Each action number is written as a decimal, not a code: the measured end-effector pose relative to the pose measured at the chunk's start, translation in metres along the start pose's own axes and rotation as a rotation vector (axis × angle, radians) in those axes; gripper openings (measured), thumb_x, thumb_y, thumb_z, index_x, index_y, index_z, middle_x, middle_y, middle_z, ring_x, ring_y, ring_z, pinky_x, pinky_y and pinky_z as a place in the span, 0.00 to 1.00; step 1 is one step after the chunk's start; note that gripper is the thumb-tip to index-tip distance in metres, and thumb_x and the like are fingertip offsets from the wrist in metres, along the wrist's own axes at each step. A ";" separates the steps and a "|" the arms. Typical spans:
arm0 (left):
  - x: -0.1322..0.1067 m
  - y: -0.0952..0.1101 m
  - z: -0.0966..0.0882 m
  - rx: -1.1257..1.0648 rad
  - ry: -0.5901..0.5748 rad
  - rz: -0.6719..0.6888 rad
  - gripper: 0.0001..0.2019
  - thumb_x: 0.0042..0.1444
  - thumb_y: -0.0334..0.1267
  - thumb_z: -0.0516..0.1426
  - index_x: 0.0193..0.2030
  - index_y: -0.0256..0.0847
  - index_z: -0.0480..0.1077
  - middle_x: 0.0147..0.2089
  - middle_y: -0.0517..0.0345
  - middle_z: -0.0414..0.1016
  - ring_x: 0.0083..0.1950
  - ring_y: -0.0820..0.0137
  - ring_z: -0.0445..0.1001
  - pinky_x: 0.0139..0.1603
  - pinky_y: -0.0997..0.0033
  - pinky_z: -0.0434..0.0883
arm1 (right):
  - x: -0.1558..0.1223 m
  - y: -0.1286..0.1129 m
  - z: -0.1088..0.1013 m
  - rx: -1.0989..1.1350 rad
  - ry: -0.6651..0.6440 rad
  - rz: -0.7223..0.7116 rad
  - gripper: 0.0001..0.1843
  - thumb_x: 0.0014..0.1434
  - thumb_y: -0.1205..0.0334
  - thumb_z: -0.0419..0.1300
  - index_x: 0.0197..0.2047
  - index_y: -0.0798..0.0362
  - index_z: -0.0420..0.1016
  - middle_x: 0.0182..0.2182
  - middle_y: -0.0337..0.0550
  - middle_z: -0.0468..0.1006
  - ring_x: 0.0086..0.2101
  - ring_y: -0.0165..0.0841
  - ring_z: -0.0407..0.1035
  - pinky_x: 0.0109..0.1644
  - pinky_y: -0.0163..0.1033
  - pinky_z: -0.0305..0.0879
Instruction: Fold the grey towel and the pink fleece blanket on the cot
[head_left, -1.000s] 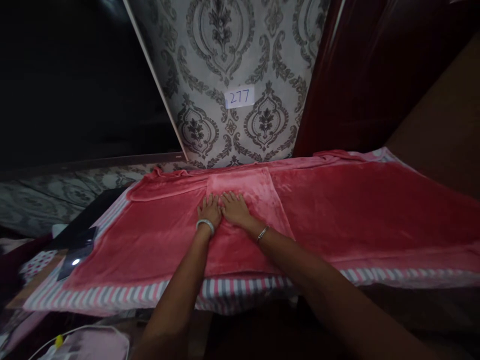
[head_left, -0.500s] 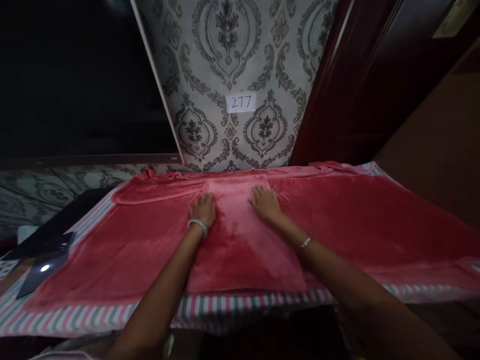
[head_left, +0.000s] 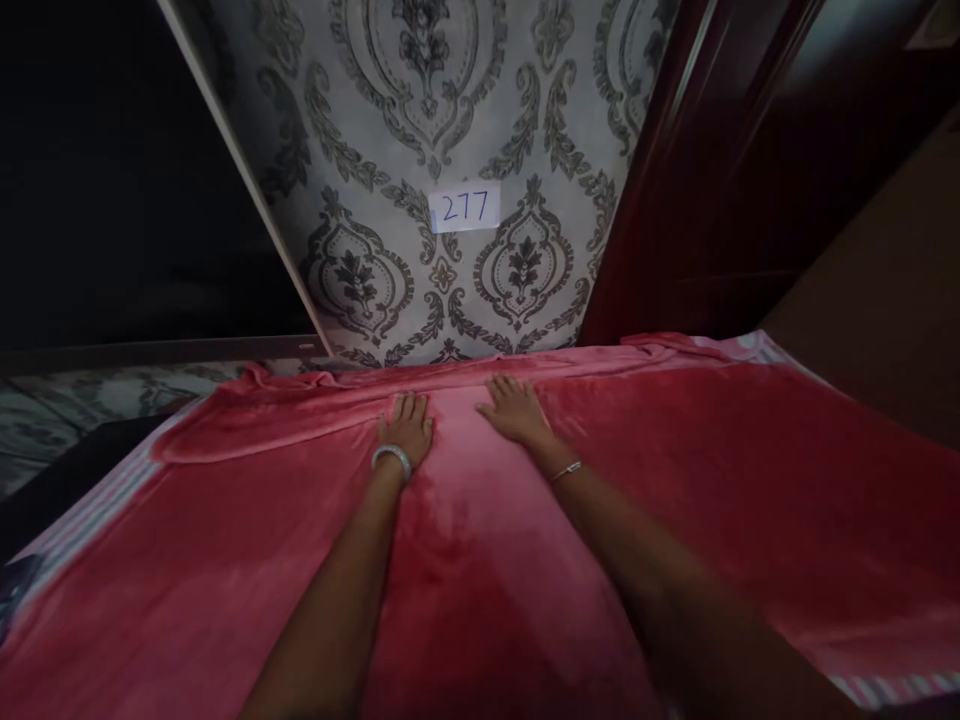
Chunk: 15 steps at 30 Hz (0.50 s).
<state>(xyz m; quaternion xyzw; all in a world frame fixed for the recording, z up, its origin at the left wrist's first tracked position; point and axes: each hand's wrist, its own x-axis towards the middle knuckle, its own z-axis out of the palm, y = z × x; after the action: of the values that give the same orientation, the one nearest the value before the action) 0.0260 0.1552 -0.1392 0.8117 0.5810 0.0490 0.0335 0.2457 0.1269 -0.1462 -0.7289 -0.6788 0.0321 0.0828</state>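
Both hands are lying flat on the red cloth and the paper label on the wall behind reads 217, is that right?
Not quite. In the head view the label reads 277, not 217. The rest holds: the left hand and the right hand both lie flat, palms down, on the red cloth.

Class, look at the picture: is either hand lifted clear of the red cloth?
No: the left hand and right hand both lie flat, palms down, on the red cloth.

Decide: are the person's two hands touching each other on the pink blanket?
Apart. The head view shows pink blanket between left hand and right hand.
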 end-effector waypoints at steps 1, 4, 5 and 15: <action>0.000 0.000 0.000 -0.006 -0.003 0.005 0.31 0.69 0.43 0.41 0.77 0.37 0.51 0.79 0.45 0.45 0.80 0.52 0.43 0.74 0.35 0.52 | -0.001 0.014 -0.002 -0.005 -0.009 0.052 0.38 0.73 0.42 0.42 0.77 0.55 0.50 0.75 0.53 0.45 0.73 0.44 0.38 0.73 0.60 0.37; 0.002 0.002 -0.004 -0.022 -0.018 0.006 0.31 0.69 0.43 0.41 0.77 0.38 0.51 0.79 0.45 0.45 0.80 0.53 0.42 0.73 0.34 0.52 | -0.004 0.041 -0.012 0.005 -0.049 0.135 0.38 0.73 0.43 0.41 0.77 0.55 0.47 0.75 0.54 0.43 0.73 0.42 0.39 0.73 0.59 0.40; 0.003 0.003 -0.007 -0.031 -0.029 0.005 0.31 0.69 0.43 0.41 0.77 0.38 0.51 0.79 0.45 0.44 0.80 0.54 0.41 0.73 0.34 0.51 | -0.006 0.045 -0.017 0.019 -0.051 0.145 0.38 0.73 0.44 0.42 0.78 0.56 0.46 0.75 0.55 0.44 0.73 0.42 0.40 0.73 0.59 0.41; -0.079 -0.001 -0.042 -0.113 0.006 0.111 0.28 0.68 0.36 0.44 0.74 0.38 0.57 0.77 0.46 0.55 0.78 0.59 0.51 0.77 0.47 0.50 | -0.104 -0.086 -0.035 0.079 0.012 -0.198 0.33 0.70 0.59 0.42 0.75 0.62 0.53 0.73 0.56 0.51 0.72 0.44 0.45 0.74 0.55 0.41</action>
<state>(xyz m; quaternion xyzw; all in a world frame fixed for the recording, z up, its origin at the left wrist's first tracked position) -0.0055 0.0804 -0.1004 0.8394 0.5315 0.0859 0.0748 0.1589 0.0265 -0.1049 -0.6546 -0.7452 0.0461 0.1184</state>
